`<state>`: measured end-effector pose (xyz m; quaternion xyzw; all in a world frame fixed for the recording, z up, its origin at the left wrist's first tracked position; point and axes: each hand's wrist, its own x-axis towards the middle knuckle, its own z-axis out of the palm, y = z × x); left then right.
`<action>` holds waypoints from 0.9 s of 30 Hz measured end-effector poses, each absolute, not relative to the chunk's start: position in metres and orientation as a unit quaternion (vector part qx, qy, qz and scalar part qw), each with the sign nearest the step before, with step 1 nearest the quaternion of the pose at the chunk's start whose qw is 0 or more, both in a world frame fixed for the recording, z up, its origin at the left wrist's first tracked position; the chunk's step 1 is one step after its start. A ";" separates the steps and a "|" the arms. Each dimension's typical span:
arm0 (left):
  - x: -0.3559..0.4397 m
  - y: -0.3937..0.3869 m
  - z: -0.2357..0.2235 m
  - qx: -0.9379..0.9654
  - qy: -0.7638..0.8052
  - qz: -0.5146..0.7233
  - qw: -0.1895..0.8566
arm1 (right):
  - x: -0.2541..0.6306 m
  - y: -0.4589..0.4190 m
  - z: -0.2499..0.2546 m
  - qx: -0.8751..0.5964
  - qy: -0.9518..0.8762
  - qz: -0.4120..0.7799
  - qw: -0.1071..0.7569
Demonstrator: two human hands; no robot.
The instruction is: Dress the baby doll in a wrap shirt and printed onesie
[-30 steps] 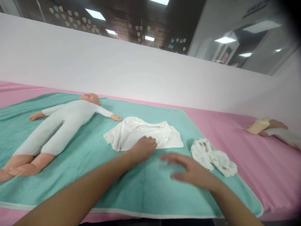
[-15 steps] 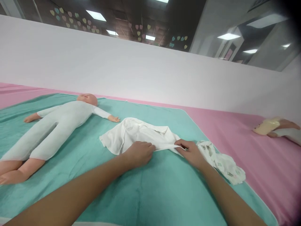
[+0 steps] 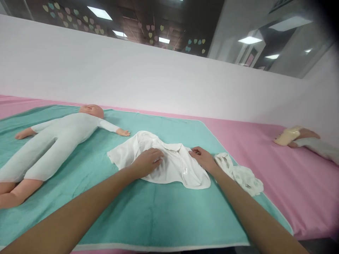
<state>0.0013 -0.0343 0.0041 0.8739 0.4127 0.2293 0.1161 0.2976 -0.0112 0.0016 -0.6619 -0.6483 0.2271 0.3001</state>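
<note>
A white baby shirt (image 3: 172, 171) lies partly spread and wrinkled on a teal blanket (image 3: 127, 218). My left hand (image 3: 148, 162) rests palm down on the middle of the shirt, its fingers loosely apart. At the shirt's upper right edge is my right hand (image 3: 202, 158), with curled fingers and the fingertips pinching the fabric there. A crumpled white cloth with a faint green print (image 3: 242, 176) lies just right of my right wrist.
A baby doll (image 3: 66, 132) in a white suit lies on its back on the left of the blanket. A pink surface (image 3: 246, 144) extends beneath and beyond it. Part of another doll (image 3: 309, 141) shows at far right, with a pale yellow item by it. A white wall (image 3: 148, 84) stands behind.
The shirt's near edge has dropped down and spread toward me on the right. My left hand has let go of the edge and moved up onto the fabric; my right hand has shifted to its upper edge.
</note>
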 end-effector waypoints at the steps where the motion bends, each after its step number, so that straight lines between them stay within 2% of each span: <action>1: 0.001 -0.031 -0.001 0.883 0.406 0.216 0.094 | 0.297 -0.005 0.002 -0.659 -0.666 0.221 0.271; 4: 0.000 -0.027 -0.010 0.903 0.392 0.167 0.048 | 0.295 0.010 0.005 -0.649 -0.691 0.212 0.237; 12: 0.000 -0.026 -0.012 0.913 0.387 0.125 0.016 | 0.314 0.005 0.009 -0.503 -0.725 0.368 0.292; 18: 0.004 -0.031 -0.006 0.907 0.402 0.119 -0.036 | 0.314 -0.012 0.029 -0.468 -0.737 0.441 0.207; 21: 0.007 -0.035 -0.004 0.902 0.405 0.127 -0.084 | 0.313 -0.013 0.028 -0.494 -0.751 0.388 0.204; 27: 0.006 -0.034 -0.005 0.901 0.399 0.132 -0.104 | 0.329 0.012 0.005 -0.630 -0.650 0.107 0.411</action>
